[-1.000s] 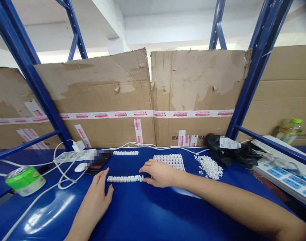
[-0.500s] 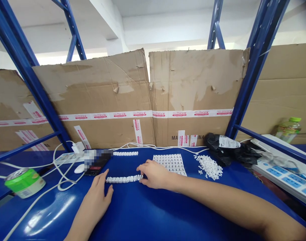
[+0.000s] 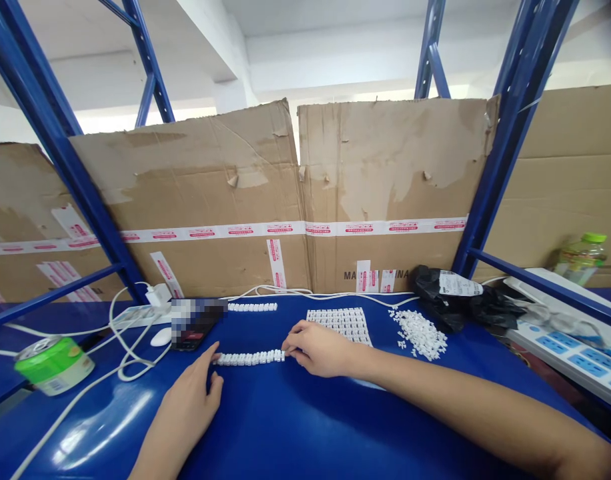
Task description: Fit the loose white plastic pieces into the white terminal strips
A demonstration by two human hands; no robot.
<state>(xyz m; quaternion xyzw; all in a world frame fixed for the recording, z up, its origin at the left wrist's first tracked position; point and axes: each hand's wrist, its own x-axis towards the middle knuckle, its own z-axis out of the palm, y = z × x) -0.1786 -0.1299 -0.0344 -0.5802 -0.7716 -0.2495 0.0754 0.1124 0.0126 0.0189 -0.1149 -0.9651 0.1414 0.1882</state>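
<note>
A row of small white plastic pieces [image 3: 253, 358] lies side by side on the blue tabletop between my two hands. My left hand [image 3: 188, 403] rests at the row's left end, its index fingertip touching the last piece and its thumb held apart. At the right end, the fingers of my right hand [image 3: 318, 348] are pinched together; what they hold, if anything, is hidden. Behind that hand lies a grid of white pieces [image 3: 340, 321], partly covered by it. A loose pile of white pieces [image 3: 420, 335] sits farther right. A second, shorter row [image 3: 252, 307] lies at the back.
A phone [image 3: 193, 337], a white mouse [image 3: 160, 337] and cables are at the left, with a green can [image 3: 54, 365] nearer. At the right are a black plastic bag [image 3: 443, 303], a power strip [image 3: 568, 353] and a bottle [image 3: 581, 259]. Cardboard [image 3: 225, 200] walls the back.
My right hand has shifted slightly right and its fingers have drawn together at the row's end. My left hand has barely moved; the view has shifted a little.
</note>
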